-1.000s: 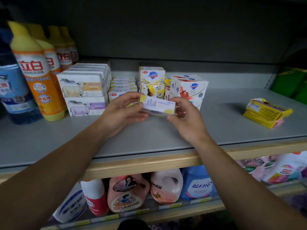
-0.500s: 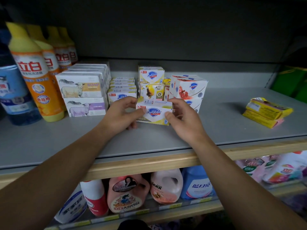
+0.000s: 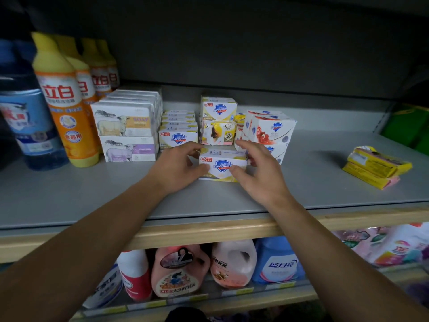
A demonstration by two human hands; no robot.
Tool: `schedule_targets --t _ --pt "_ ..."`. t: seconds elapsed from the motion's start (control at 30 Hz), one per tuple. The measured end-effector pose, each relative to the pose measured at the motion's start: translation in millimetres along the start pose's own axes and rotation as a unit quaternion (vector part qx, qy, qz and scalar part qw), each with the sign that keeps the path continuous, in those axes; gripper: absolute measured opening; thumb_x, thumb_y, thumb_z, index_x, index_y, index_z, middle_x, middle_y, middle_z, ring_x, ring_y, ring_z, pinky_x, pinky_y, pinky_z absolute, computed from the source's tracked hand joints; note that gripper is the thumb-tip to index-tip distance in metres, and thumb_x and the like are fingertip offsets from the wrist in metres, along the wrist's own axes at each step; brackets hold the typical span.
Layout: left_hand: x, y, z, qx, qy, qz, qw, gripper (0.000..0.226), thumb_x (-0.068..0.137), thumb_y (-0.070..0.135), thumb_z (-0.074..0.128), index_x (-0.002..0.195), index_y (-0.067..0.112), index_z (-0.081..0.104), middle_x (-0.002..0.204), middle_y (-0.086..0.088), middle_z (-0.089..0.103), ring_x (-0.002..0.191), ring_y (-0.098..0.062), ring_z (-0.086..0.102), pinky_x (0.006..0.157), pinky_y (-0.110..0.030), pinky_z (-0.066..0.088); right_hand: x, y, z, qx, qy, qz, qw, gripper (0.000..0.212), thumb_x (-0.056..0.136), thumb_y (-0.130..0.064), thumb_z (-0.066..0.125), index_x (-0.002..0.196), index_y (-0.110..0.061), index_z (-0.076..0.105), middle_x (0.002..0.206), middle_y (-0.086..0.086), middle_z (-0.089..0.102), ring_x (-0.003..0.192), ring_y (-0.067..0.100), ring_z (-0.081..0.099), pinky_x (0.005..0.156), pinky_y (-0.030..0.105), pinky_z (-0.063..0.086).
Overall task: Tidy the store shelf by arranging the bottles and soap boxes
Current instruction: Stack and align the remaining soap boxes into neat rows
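On the lower shelf, nearest the camera, stand detergent jugs: a pink one, a pale peach one and a blue one.

Above them, both forearms reach over the wooden front edge onto the grey upper shelf. The left hand and the right hand flank a white and yellow Safeguard soap box, which stands on the shelf surface with its printed face toward the camera. The left thumb lies against the box's front left part and the left fingers curl over its top left corner, so this hand grips the box. The right hand's thumb touches the front right lower area, while its fingers arch loosely above and behind the right end; whether they press the box cannot be told.

Just behind the held box stands a small stack: a box with a woman's picture and another Safeguard box on top. To its left is a row of flat Safeguard boxes, then two stacked sheep-printed soap boxes. To its right are white boxes with red fruit print.

Further left stand orange bottles with yellow caps and a large blue bottle. Far right, well apart, lie yellow wrapped packs.
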State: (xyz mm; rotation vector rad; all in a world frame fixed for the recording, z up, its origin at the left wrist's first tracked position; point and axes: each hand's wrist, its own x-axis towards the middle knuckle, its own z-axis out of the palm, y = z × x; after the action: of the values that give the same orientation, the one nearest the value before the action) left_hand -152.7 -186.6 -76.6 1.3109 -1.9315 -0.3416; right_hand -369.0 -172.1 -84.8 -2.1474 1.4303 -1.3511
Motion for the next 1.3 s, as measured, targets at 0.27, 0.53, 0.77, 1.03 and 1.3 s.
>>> schedule_targets --t 0.27,0.53,0.77,1.03,1.3 --pt "-44.5 -35.5 -65.3 0.235 -0.103 0.004 0.966 0.061 0.085 0.053 0.062 0.135 0.019 0.055 0.137 -0.002 0.058 0.125 -0.022 0.053 0.101 -0.029 0.039 17.7 -18.8 15.1 -0.154 -0.077 -0.036 0.984 0.044 0.087 -0.018 0.07 0.131 -0.022 0.059 0.134 0.0 0.054 0.124 0.023 0.046 0.105 0.029 0.035" --pt "-71.6 -54.1 -77.2 0.246 -0.086 0.016 0.965 0.088 0.077 0.069 0.021 0.124 0.009 0.064 0.125 -0.01 0.065 0.119 -0.027 0.056 0.103 -0.033 0.042 55.0 -47.7 77.7 -0.153 -0.065 -0.073 0.983 0.042 0.088 -0.018 0.068 0.129 -0.022 0.058 0.133 -0.002 0.055 0.124 0.021 0.047 0.102 0.03 0.037" --pt "-66.6 -59.7 -76.4 0.255 -0.08 0.001 0.964 0.09 0.07 0.072 0.017 0.123 0.017 0.063 0.128 -0.003 0.063 0.121 -0.026 0.053 0.099 -0.036 0.044 75.7 -40.1 115.0 -0.225 -0.034 -0.086 0.97 0.037 0.087 -0.016 0.067 0.124 -0.013 0.061 0.126 0.008 0.055 0.12 0.03 0.044 0.099 0.034 0.034" --pt "-64.0 -59.2 -76.1 0.25 -0.096 -0.028 0.963 0.075 0.076 0.066 0.033 0.134 0.024 0.056 0.138 0.002 0.057 0.126 -0.024 0.049 0.105 -0.038 0.04 80.5 -41.5 115.0 -0.254 -0.049 -0.07 0.964 0.038 0.089 -0.021 0.064 0.127 -0.015 0.058 0.128 0.009 0.054 0.12 0.032 0.043 0.099 0.039 0.036" --pt "-67.5 -56.9 -77.8 0.228 -0.088 -0.039 0.969 0.057 0.089 0.058 0.051 0.133 0.023 0.057 0.139 0.002 0.055 0.128 -0.021 0.048 0.105 -0.035 0.04 40.5 -44.5 60.2 -0.218 -0.091 -0.018 0.972 0.054 0.093 -0.038 0.058 0.141 -0.018 0.045 0.142 0.005 0.044 0.131 0.028 0.04 0.103 0.038 0.037"
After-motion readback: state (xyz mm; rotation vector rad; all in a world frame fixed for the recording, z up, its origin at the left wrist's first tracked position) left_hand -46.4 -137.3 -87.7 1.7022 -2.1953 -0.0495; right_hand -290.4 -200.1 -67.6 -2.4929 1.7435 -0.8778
